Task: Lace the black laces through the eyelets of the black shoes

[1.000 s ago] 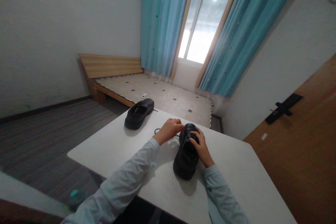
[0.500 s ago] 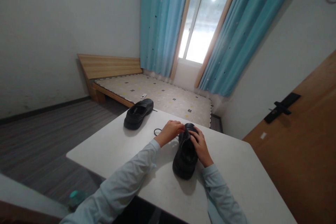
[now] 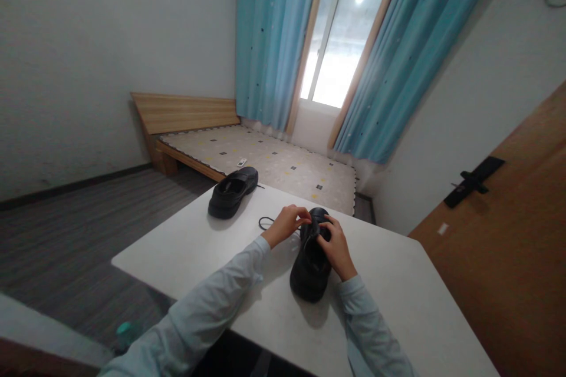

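A black lace-up shoe [image 3: 309,277] stands on the white table [image 3: 389,300], heel toward me and toe away. At the left edge of its lacing, my left hand [image 3: 288,225] is closed in a pinch; what lies between the fingertips is too small to make out. My right hand [image 3: 338,247] grips the upper by the opening from the right, thumb and fingers bent over the edge. A dark shoelace [image 3: 265,223] lies in a loop on the table and passes behind my left hand. The matching black shoe [image 3: 232,193] rests near the far left edge.
Beyond the table is a bed [image 3: 274,159] with a patterned mattress and a small white object [image 3: 241,162] on it. A wooden door [image 3: 499,247] stands at the right. Blue curtains [image 3: 278,41] flank the window. A green-topped item [image 3: 125,328] is low at left.
My right hand's fingers have shifted and bent more over the shoe's opening. My left hand stays at the lacing, its fingers raised slightly. The shoes hardly move.
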A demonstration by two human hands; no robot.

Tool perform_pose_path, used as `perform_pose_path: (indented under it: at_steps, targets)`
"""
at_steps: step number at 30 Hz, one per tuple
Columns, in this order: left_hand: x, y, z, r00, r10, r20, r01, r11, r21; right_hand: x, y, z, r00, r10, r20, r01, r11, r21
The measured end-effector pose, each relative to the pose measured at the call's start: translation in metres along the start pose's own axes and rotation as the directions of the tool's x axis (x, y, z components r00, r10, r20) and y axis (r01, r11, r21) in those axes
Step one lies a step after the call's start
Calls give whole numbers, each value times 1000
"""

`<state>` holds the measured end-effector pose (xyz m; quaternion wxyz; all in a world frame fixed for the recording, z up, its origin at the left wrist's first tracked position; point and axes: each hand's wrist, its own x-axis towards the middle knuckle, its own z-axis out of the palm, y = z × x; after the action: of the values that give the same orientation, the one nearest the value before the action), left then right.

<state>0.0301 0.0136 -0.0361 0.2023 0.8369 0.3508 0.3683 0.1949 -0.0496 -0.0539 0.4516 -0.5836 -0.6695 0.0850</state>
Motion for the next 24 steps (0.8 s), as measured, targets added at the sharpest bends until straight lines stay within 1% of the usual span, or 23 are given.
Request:
perform_pose_path:
  at_steps: [5,9,12,15,24]
  targets:
    - [1,1,-1,1000,-1,-5,1,1000,-9,1,-1,3,1000,3,10,-2,998,-68]
    - [1,2,-2,997,7,-71,-4,999,37,1,-5,6,1000,17,18,-14,989,-149]
    - [1,2,-2,998,13,-61,-9,998,59,1,-6,7,1000,16,26,-11,981,-195]
    - [0,1,0,999,15,-35,-14,1000,18,1,-7,7,999,9,34,0,968,-249]
    - [0,0,2,999,-1,-42,-3,997,-83,2,-18,0,998,-19,57,38,933,-357]
